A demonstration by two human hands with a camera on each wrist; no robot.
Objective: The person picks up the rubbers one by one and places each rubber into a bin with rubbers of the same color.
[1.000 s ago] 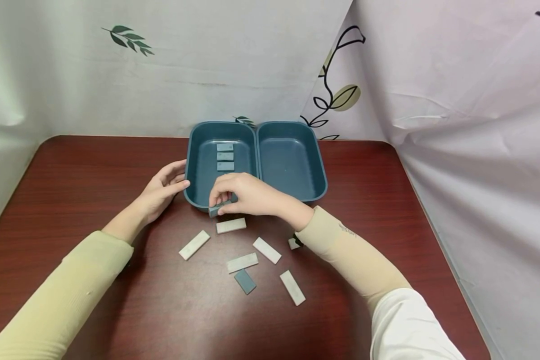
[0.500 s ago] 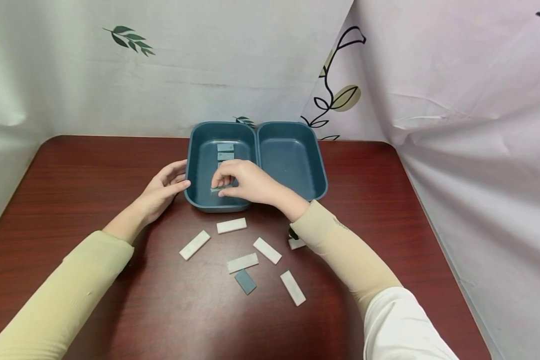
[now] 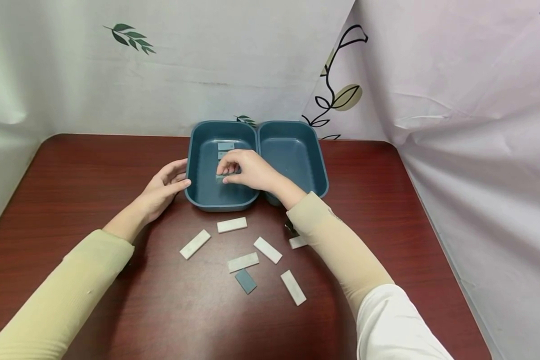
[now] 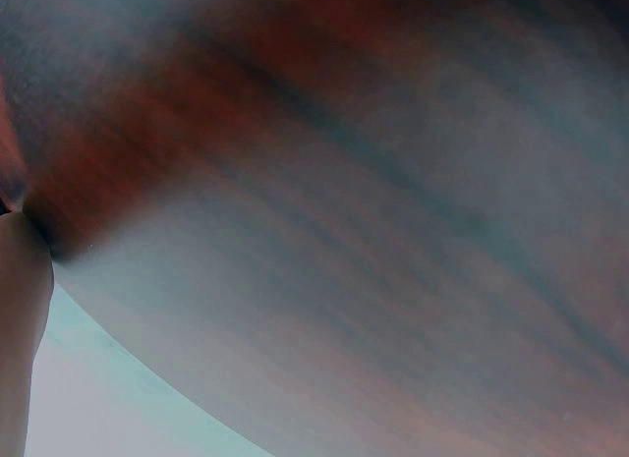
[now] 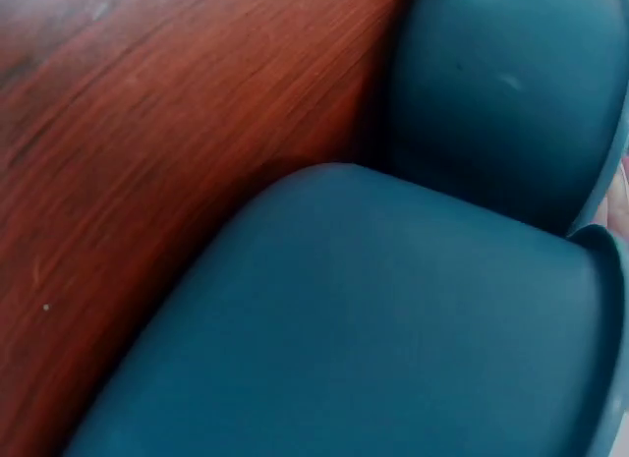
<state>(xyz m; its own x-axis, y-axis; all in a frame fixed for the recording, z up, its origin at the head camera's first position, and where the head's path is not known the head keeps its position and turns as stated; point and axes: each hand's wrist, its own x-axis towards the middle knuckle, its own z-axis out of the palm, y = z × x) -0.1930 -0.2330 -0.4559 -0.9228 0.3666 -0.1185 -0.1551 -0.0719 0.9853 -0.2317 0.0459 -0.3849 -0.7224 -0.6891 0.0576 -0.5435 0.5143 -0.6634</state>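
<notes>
Pinching grey tile (image 3: 219, 176) with right hand (image 3: 248, 168), inside blue tray (image 3: 222, 207), relaxed left hand (image 3: 163, 189) alongside

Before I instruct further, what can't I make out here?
Head: most of the held blue block, behind the right hand.
Head: ends of the left hand's fingers, behind the left tray.
Head: one white block's right end, covered by the right sleeve.
Left wrist: most detail, blurred.
Right wrist: which hand shows, cut off by the edge.

R tray (image 3: 290, 157) reachable, R hand (image 3: 247, 169) obstructs L tray (image 3: 202, 185).
</notes>
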